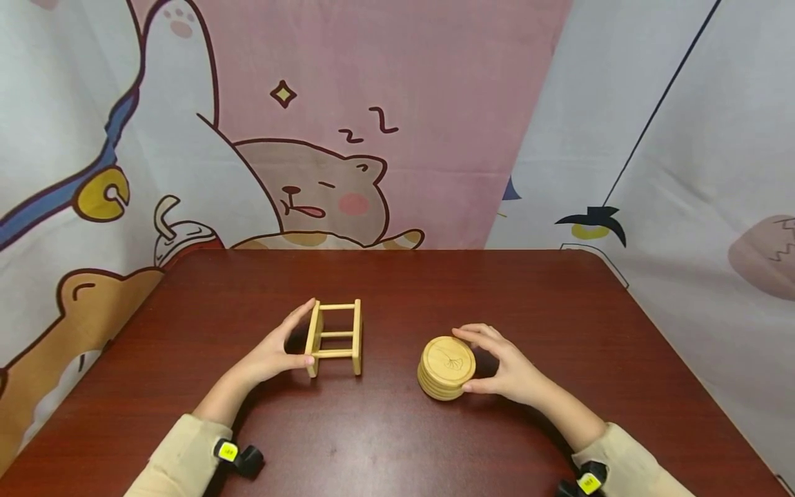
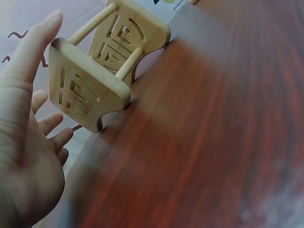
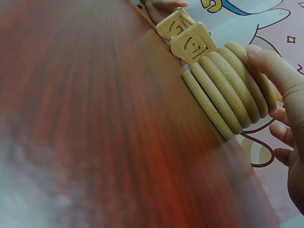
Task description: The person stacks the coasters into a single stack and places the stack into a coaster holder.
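On the left of the table stands a small light wooden rack (image 1: 337, 353), with two cut-out side panels joined by rods. My left hand (image 1: 271, 355) is at its left panel (image 2: 78, 88), thumb toward the near end and index finger toward the far end. The fingers are spread, not closed on it. To the right is a stack of round wooden coasters (image 1: 446, 366), the top one engraved with a leaf. My right hand (image 1: 512, 369) curves round the stack's right side, its thumb (image 3: 268, 61) on the top coaster's edge; its other fingertips are partly hidden.
The rack and coasters stand on a dark red-brown wooden table (image 1: 397, 276). Between them lies a strip of table top. A curtain printed with cartoon animals (image 1: 435, 103) hangs behind the table and along its sides.
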`<action>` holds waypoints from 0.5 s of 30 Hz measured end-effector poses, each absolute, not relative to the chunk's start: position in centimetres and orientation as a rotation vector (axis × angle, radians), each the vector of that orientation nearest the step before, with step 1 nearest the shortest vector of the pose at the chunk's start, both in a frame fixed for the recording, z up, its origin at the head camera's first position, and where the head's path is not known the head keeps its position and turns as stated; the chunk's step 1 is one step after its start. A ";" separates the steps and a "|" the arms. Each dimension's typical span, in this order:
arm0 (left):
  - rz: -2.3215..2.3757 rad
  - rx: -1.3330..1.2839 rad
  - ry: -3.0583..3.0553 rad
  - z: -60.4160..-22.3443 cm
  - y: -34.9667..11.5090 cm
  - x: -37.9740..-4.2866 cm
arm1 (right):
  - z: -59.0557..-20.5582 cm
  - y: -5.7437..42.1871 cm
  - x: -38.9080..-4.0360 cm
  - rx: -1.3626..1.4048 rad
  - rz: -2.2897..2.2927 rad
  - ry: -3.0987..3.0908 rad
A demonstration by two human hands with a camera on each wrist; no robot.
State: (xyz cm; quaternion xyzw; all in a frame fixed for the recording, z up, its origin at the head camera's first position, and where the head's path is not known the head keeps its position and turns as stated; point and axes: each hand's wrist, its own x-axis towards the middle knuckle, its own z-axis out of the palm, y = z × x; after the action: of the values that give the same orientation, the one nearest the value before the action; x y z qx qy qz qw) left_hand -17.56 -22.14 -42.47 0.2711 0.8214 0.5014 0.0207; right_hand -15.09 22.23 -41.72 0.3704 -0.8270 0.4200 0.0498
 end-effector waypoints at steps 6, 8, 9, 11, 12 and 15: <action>1.592 0.874 2.613 -42.1 -21.9 -17.4 | -41.3 22.1 -14.3 1.088 1.299 -2.530; 1.622 0.892 2.622 -42.0 -21.7 -17.3 | -40.5 21.8 -13.7 1.089 1.307 -2.530; 1.632 0.905 2.627 -41.9 -21.6 -17.3 | -40.1 21.7 -13.4 1.090 1.312 -2.530; 1.662 0.930 2.622 -41.7 -21.4 -17.2 | -39.3 21.5 -12.9 1.097 1.318 -2.525; 1.677 0.944 2.618 -41.6 -21.3 -17.2 | -39.1 21.4 -12.7 1.101 1.321 -2.521; 1.731 0.983 2.595 -41.2 -20.9 -16.9 | -39.3 21.5 -12.6 1.110 1.350 -2.503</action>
State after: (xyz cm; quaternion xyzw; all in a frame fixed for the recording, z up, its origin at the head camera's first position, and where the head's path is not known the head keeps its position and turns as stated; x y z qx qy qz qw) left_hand -16.94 -20.91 -41.16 0.2999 0.7918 0.5282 -0.0647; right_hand -12.63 21.45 -39.29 0.3632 -0.8191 0.4418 0.0442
